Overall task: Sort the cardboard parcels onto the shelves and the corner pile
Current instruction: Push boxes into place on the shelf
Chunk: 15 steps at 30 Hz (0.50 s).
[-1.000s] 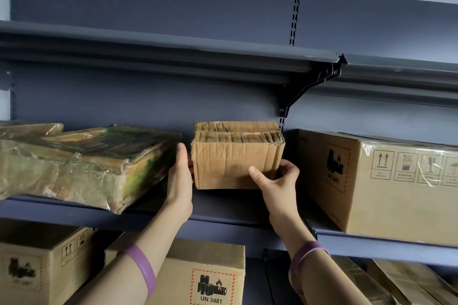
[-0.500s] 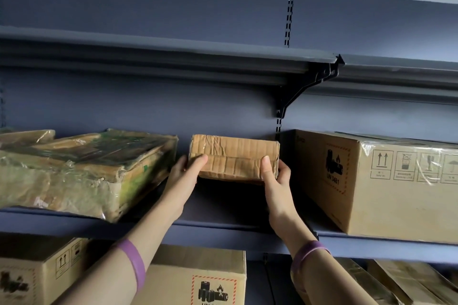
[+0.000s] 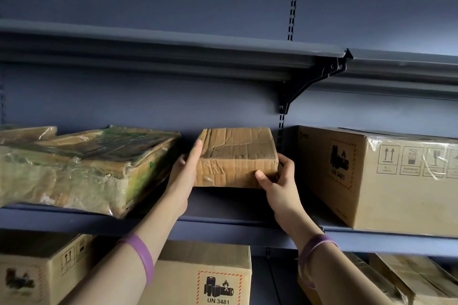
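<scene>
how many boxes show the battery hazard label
3. The large box at right on the middle shelf, the centre box below that shelf, and the left box beside it, label blurred. More may be hidden.

Along the shelf (image 3: pixel 223 230): wrapped parcel (image 3: pixel 86 168) left, at front edge; small parcel (image 3: pixel 235 156) middle, set back; UN 3481 box (image 3: pixel 371 181) right.

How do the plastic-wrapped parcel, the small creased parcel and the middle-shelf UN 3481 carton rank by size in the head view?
Largest, too close to rank: plastic-wrapped flat cardboard parcel and brown UN 3481 cardboard carton, both cut off by the frame edge.
Smallest: small creased brown cardboard parcel.
</scene>
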Tool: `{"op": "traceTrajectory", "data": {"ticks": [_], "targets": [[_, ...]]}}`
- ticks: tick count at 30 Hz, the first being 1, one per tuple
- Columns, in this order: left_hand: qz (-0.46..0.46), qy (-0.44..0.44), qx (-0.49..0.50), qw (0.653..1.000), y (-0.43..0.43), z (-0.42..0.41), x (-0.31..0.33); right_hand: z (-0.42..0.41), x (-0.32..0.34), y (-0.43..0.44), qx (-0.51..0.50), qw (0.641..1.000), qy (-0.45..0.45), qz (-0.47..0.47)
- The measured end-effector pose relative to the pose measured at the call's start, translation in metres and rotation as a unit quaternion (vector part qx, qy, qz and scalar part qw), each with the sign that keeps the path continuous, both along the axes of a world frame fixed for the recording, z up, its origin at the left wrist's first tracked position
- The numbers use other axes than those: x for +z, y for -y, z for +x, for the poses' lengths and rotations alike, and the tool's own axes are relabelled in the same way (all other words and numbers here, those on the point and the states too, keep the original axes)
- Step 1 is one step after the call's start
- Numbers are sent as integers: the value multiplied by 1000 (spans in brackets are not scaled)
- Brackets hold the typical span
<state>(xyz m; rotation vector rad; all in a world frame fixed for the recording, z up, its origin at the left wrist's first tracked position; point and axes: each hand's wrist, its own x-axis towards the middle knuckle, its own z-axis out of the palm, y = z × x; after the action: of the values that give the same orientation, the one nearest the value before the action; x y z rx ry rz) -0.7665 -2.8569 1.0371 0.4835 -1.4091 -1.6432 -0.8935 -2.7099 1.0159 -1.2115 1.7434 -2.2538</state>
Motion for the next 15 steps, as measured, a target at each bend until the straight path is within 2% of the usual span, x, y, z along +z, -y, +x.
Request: {"op": "traceTrajectory", "data": {"ticks": [4, 9, 15], "targets": [[-39, 7, 21, 999, -1, 3, -2, 2, -1, -1, -1, 1000, -29, -4], [-122, 49, 48, 990, -2, 7, -4, 12, 7, -4, -3, 999, 23, -22], [-137, 80, 63, 985, 3, 6, -5, 10, 5, -4, -41, 999, 9, -27]]}}
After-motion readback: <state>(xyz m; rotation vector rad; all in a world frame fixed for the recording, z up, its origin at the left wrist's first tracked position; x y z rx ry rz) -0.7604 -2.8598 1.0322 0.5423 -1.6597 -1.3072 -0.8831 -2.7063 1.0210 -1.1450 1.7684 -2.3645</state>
